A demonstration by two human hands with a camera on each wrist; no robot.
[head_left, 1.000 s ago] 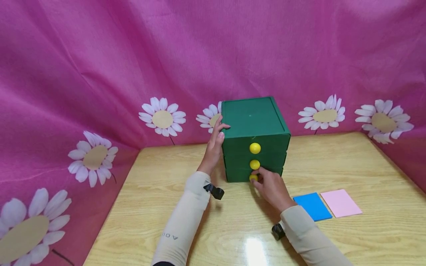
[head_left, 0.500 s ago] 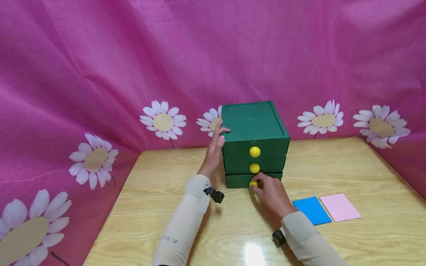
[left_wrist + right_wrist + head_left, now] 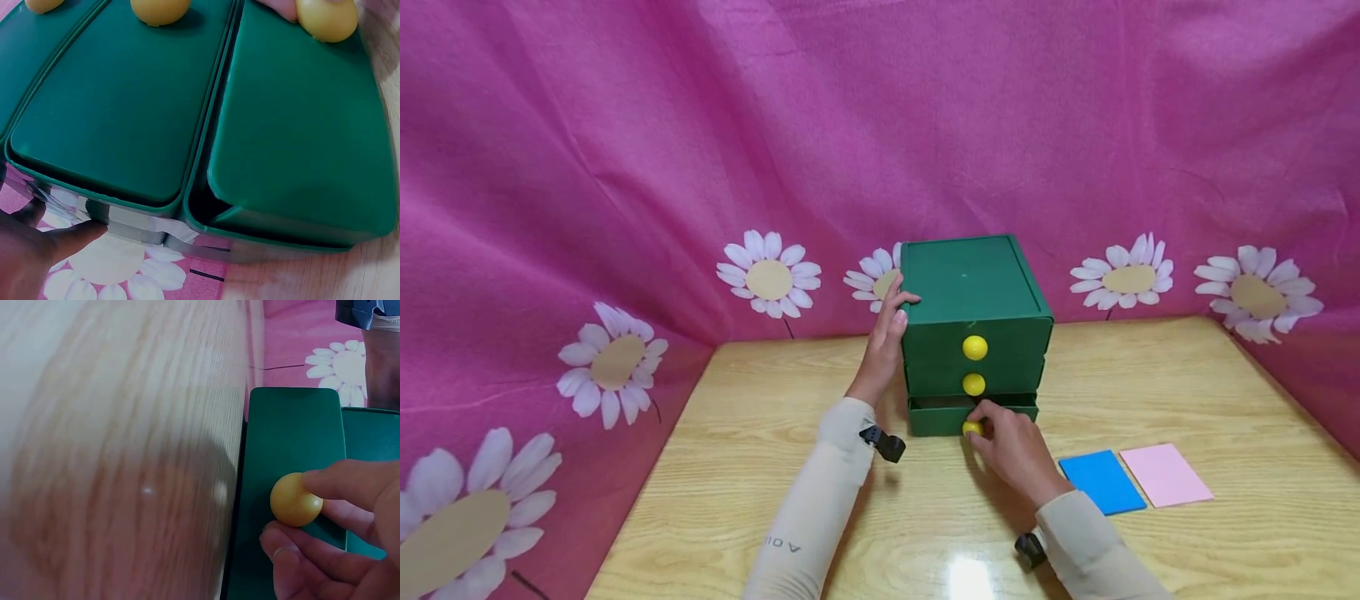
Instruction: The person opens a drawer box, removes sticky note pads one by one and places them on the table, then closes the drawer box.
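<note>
A green three-drawer box (image 3: 970,279) with round yellow knobs stands on the table. Its bottom drawer (image 3: 936,419) is pulled partly out, with a dark gap behind its front. My right hand (image 3: 1013,446) pinches that drawer's yellow knob (image 3: 295,500) between thumb and fingers, as the right wrist view shows. My left hand (image 3: 880,350) rests against the box's left side, its fingers extended and one fingertip over the top edge. In the left wrist view its fingers (image 3: 78,240) touch the side wall. The upper two drawers sit closed.
A blue square card (image 3: 1103,482) and a pink square card (image 3: 1167,475) lie side by side on the wooden table (image 3: 760,467), right of my right hand. Behind the box hangs a magenta cloth (image 3: 925,125) printed with white daisies.
The bottom drawer, closed a second ago, has slid out toward me with my right hand on its knob. My left hand keeps its place on the box's side.
</note>
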